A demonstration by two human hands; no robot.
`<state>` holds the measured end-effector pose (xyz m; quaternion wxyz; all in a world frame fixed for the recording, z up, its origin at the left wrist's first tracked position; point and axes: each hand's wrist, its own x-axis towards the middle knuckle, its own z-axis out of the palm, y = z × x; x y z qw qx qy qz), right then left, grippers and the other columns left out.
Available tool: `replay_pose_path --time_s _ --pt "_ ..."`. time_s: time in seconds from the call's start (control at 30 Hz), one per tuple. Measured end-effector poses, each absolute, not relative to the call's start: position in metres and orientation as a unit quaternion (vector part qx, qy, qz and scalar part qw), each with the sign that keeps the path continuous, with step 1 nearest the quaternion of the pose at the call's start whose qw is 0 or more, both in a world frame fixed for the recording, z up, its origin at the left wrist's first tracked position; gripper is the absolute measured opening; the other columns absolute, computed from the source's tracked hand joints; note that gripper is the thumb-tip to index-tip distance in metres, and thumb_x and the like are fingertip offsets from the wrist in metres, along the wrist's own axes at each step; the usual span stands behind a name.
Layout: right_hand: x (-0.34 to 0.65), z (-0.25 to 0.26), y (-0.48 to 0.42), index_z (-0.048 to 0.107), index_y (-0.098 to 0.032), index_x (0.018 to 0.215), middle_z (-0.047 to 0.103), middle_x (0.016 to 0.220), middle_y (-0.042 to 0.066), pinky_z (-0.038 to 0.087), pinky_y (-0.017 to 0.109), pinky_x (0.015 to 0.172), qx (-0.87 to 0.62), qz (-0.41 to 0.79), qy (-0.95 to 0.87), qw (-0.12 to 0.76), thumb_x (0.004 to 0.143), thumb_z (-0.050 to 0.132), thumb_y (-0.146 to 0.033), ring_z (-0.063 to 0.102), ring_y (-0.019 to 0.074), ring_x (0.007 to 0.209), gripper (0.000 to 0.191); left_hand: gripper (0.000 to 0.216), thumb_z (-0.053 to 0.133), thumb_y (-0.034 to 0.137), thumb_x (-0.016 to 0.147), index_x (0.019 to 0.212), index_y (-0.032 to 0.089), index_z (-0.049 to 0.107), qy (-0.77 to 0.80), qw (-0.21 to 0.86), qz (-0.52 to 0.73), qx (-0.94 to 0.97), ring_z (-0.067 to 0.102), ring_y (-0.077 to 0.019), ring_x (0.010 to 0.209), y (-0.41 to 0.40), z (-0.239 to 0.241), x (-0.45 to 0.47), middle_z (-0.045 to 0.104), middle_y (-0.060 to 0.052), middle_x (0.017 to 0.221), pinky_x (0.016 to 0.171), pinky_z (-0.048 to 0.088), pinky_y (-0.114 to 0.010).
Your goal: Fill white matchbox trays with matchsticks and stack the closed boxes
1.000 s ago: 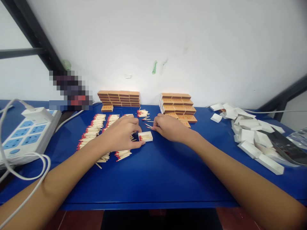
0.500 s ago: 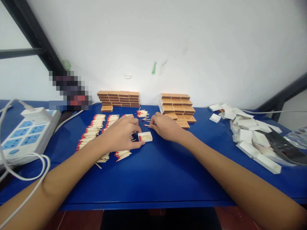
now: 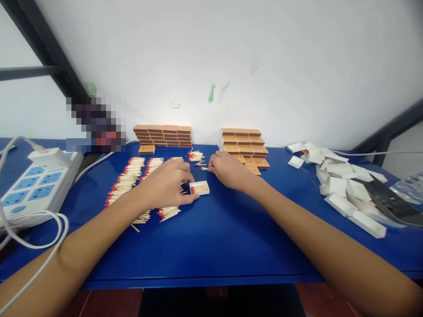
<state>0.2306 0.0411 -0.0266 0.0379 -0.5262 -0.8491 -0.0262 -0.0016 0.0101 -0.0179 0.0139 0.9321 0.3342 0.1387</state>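
Note:
My left hand (image 3: 168,182) is curled round the left end of a small white matchbox tray (image 3: 204,188), thumb in front and fingers behind. Red-headed matches (image 3: 198,189) lie inside the tray. To the right and a little farther back, my right hand (image 3: 228,169) pinches a single match (image 3: 204,169), its red head pointing left. Just behind those fingertips lies a small loose pile of matches (image 3: 196,156). Long rows of matches (image 3: 124,182) spread under and beside my left forearm, partly hidden by it.
Brown matchboxes are stacked at the wall, one stack (image 3: 163,136) on the left and a stepped stack (image 3: 244,143) on the right. White empty trays (image 3: 337,187) are heaped at the right, beside a dark phone-like slab (image 3: 393,202). A power strip (image 3: 42,185) with white cables stands left.
My right hand has shifted slightly back, its fingertips now a little farther from the tray. My left hand keeps its hold on the tray in the same place.

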Motion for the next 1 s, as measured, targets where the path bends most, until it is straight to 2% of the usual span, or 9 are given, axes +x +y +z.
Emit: replay_pose_path --time_s 0.13,0.27,0.4,0.53,0.67,0.77,0.87,0.93,1.0 --pt "0.232 -0.026 0.042 0.068 -0.010 0.106 0.069 0.112 0.018 0.045 0.036 0.093 -0.504 -0.029 -0.863 0.014 0.110 0.049 -0.023 0.061 0.0283 0.106 0.023 0.031 0.074 0.047 0.091 0.095 0.018 0.082 0.335 0.013 0.138 0.932 0.061 -0.0232 0.087 0.011 -0.019 -0.003 0.066 -0.005 0.084 0.081 0.045 -0.039" --pt "0.236 -0.019 0.035 0.067 -0.011 0.105 0.068 0.111 0.016 0.045 0.035 0.090 -0.486 -0.015 -0.873 0.049 0.110 0.049 -0.021 0.060 0.0264 0.102 0.021 0.031 0.074 0.048 0.091 0.095 0.018 0.082 0.335 0.008 0.140 0.932 0.061 -0.0232 0.086 0.011 -0.017 -0.003 0.067 -0.005 0.084 0.082 0.045 -0.038" --pt "0.235 -0.006 0.014 0.065 -0.016 0.100 0.067 0.109 0.012 0.046 0.034 0.085 -0.426 0.049 -0.899 0.091 0.110 0.051 -0.024 0.059 0.0244 0.098 0.019 0.032 0.074 0.049 0.090 0.094 0.018 0.081 0.337 0.005 0.139 0.931 0.061 -0.0239 0.086 0.010 -0.016 -0.002 0.067 -0.005 0.084 0.082 0.045 -0.039" --pt "0.227 -0.002 -0.004 0.064 -0.018 0.098 0.066 0.107 0.011 0.045 0.034 0.085 -0.385 0.097 -0.915 0.071 0.106 0.051 -0.015 0.059 0.0238 0.099 0.016 0.029 0.074 0.047 0.090 0.088 0.018 0.079 0.335 0.002 0.144 0.931 0.061 -0.0231 0.083 0.009 -0.016 -0.001 0.065 -0.004 0.081 0.082 0.045 -0.039" --pt "0.225 -0.002 0.002 0.064 -0.018 0.098 0.066 0.107 0.010 0.045 0.033 0.086 -0.395 0.129 -0.905 0.091 0.106 0.053 -0.019 0.059 0.0237 0.101 0.014 0.030 0.073 0.047 0.090 0.088 0.017 0.079 0.335 -0.001 0.139 0.932 0.062 -0.0240 0.085 0.010 -0.015 -0.001 0.066 -0.005 0.083 0.084 0.045 -0.040" --pt "0.230 -0.008 0.023 0.066 -0.017 0.113 0.065 0.113 0.011 0.044 0.035 0.090 -0.425 0.077 -0.892 0.135 0.106 0.052 -0.020 0.057 0.0253 0.105 0.015 0.031 0.074 0.048 0.090 0.093 0.018 0.081 0.336 0.002 0.131 0.933 0.063 -0.0257 0.089 0.010 -0.016 -0.002 0.068 -0.006 0.086 0.084 0.044 -0.041" --pt "0.234 -0.021 0.047 0.064 -0.014 0.131 0.063 0.120 0.016 0.042 0.039 0.100 -0.430 -0.019 -0.893 0.129 0.105 0.055 -0.020 0.054 0.0295 0.114 0.028 0.032 0.075 0.049 0.090 0.095 0.018 0.082 0.340 0.004 0.131 0.931 0.063 -0.0257 0.090 0.010 -0.016 -0.002 0.068 -0.006 0.086 0.085 0.044 -0.041" --pt "0.235 -0.030 0.057 0.067 -0.015 0.129 0.063 0.118 0.016 0.040 0.039 0.101 -0.428 -0.040 -0.895 0.117 0.104 0.057 -0.020 0.052 0.0301 0.114 0.027 0.031 0.075 0.048 0.090 0.096 0.018 0.082 0.341 0.006 0.130 0.931 0.063 -0.0252 0.090 0.010 -0.016 -0.002 0.068 -0.006 0.086 0.085 0.044 -0.041" --pt "0.235 -0.035 0.062 0.071 -0.015 0.118 0.064 0.114 0.015 0.040 0.039 0.099 -0.430 -0.043 -0.895 0.110 0.105 0.056 -0.022 0.052 0.0295 0.110 0.021 0.031 0.076 0.048 0.090 0.096 0.018 0.082 0.341 0.007 0.130 0.931 0.063 -0.0247 0.089 0.009 -0.016 -0.002 0.068 -0.006 0.087 0.085 0.044 -0.040"
